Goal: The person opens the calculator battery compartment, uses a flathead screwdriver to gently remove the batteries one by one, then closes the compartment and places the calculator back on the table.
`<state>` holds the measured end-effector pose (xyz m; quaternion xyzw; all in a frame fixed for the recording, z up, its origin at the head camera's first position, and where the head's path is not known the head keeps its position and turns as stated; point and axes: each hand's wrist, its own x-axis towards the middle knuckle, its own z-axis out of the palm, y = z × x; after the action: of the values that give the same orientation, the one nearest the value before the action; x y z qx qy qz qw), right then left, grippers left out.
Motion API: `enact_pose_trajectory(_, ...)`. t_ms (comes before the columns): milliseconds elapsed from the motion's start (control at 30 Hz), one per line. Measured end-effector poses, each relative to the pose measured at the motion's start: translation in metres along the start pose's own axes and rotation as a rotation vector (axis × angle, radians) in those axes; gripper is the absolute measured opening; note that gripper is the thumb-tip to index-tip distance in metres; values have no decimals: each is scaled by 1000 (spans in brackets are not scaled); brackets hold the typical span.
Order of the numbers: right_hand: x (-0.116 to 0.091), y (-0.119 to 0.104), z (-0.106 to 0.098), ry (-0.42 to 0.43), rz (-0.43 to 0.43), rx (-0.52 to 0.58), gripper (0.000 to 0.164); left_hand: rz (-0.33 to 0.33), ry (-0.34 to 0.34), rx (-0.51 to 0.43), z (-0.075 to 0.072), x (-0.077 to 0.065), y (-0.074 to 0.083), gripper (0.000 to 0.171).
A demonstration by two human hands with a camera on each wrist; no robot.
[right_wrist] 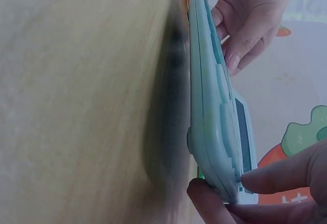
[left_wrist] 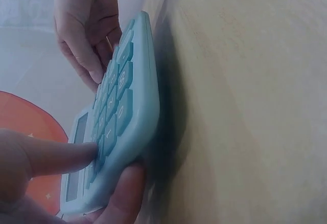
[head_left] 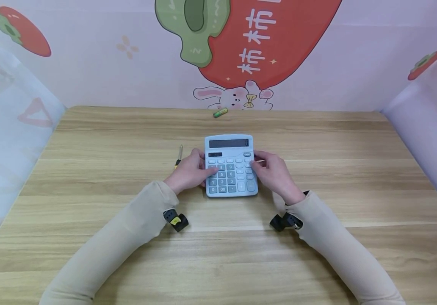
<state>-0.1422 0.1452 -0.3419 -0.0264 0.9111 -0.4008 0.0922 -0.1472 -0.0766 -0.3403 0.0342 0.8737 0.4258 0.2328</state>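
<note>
A light blue calculator (head_left: 229, 169) is held between both hands, its display reading 0 at the right end. My left hand (head_left: 190, 171) grips the left edge, thumb over the number keys and fingers underneath, as the left wrist view also shows. The right hand (head_left: 276, 173) pinches the opposite edge, its thumb on the upper right keys. In the right wrist view the calculator (right_wrist: 212, 96) hangs slightly over the table, with a dark shadow below it. Just beyond the left hand lies a screwdriver (head_left: 180, 153), its handle partly hidden by that hand.
A green battery (head_left: 220, 112) lies at the back of the wooden table (head_left: 218, 262), near the wall. Printed cloth (head_left: 108, 76) with persimmon and rabbit drawings rises behind the table, and pale cloth borders both sides. Each wrist carries a small black camera (head_left: 180, 222).
</note>
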Motion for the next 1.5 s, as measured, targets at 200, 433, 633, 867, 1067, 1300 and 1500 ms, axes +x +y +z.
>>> enact_pose_trajectory(200, 0, 2, 1, -18, -17, -17, 45, -1, -4, 2, 0, 1, -1, 46)
enact_pose_trajectory(433, 1, 4, 2, -25, -35, -34, 44, -1, -3, 5, 0, 2, -2, 44)
enact_pose_trajectory(633, 2, 5, 2, -43, -33, -71, 45, -1, -3, 23, 0, 1, -2, 45)
enact_pose_trajectory(867, 3, 7, 1, -47, -36, -83, 46, 6, 1, 35, 1, 2, -2, 44)
enact_pose_trajectory(1067, 5, 9, 1, -51, -30, -83, 45, 9, 2, 41, 2, 3, -2, 45)
enact_pose_trajectory(1300, 5, 10, 0, -57, -25, -89, 45, 4, -2, 47, 3, 4, -2, 44)
enact_pose_trajectory(1500, 5, 11, 0, -59, -26, -94, 45, -4, -1, 61, 4, 6, -2, 43)
